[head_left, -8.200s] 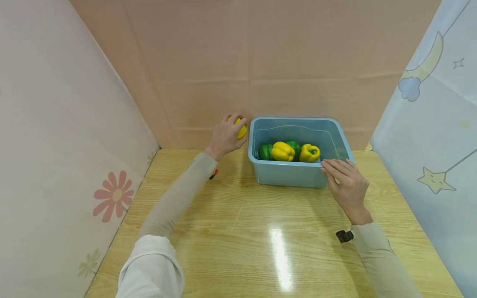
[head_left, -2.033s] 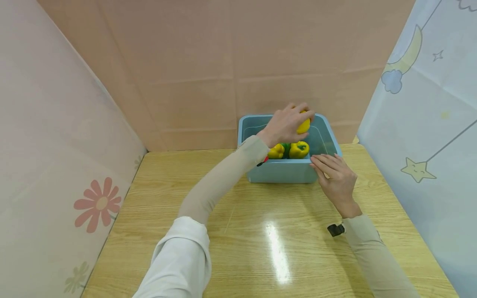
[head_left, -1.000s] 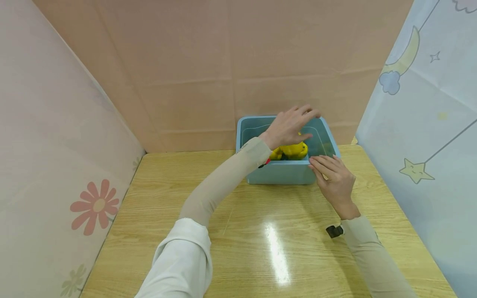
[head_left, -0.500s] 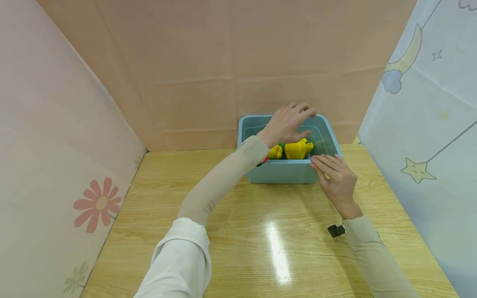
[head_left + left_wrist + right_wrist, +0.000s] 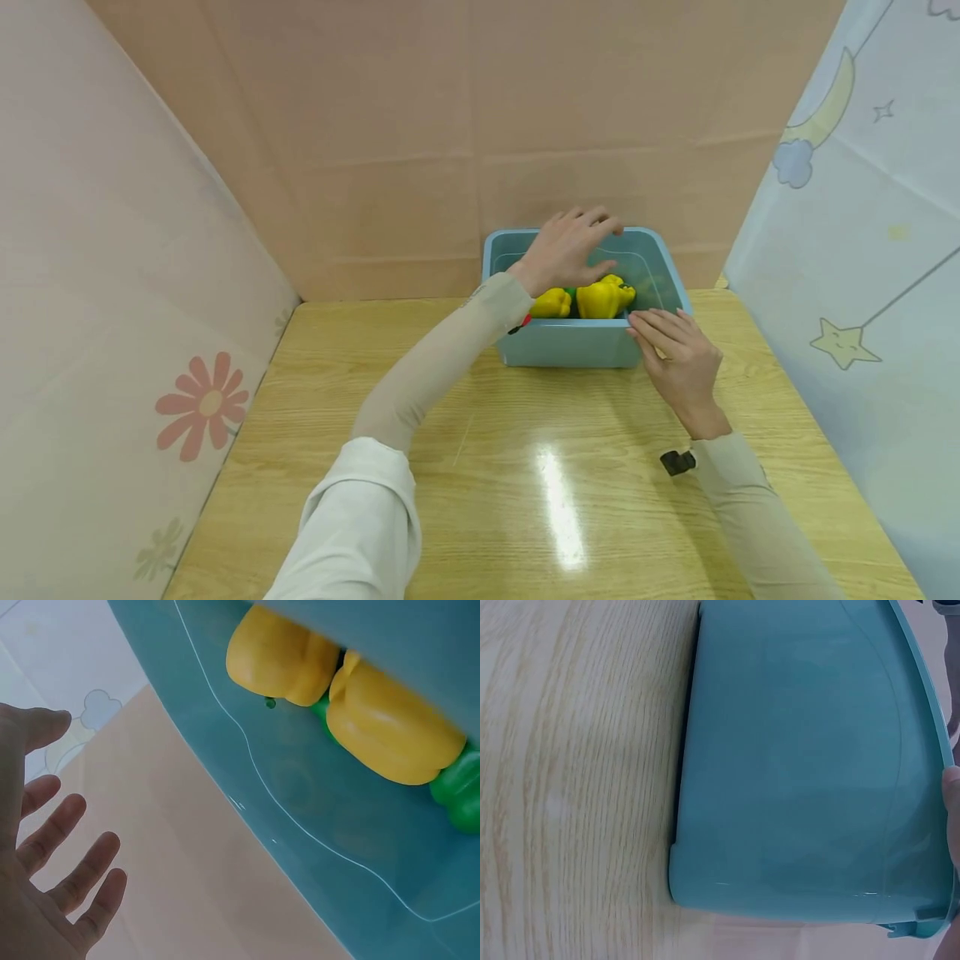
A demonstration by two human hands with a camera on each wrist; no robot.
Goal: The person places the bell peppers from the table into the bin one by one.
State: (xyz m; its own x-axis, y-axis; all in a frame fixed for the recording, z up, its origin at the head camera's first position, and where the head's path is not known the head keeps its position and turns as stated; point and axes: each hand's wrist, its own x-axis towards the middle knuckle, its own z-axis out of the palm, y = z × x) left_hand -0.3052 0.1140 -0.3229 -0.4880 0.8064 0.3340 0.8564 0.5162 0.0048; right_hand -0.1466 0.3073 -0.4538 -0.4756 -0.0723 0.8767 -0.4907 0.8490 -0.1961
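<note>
My left hand [image 5: 567, 250] hovers above the blue plastic bin [image 5: 570, 343], its fingers spread with nothing between them. In the left wrist view the same hand [image 5: 56, 847] is seen clear of the bin wall. Inside the bin lie yellow bell peppers [image 5: 600, 300], and another yellow bell pepper [image 5: 552, 303] sits partly behind the left wrist. Bits of green bell pepper [image 5: 461, 791] show among them. My right hand [image 5: 681, 358] grips the front rim near the right corner, fingers over the edge and thumb [image 5: 952, 780] against it. The left arm hides part of the bin.
The bin stands at the back of a wooden table [image 5: 480, 500], close to a tan backdrop [image 5: 375, 167]. Patterned sheets [image 5: 75, 292] flank the table on both sides. A black wrist device [image 5: 678, 462] juts from the right cuff.
My left hand carried a yellow bell pepper from left of the bin to above it and let it go inside. It has since drifted slightly left. The right hand stays on the rim.
</note>
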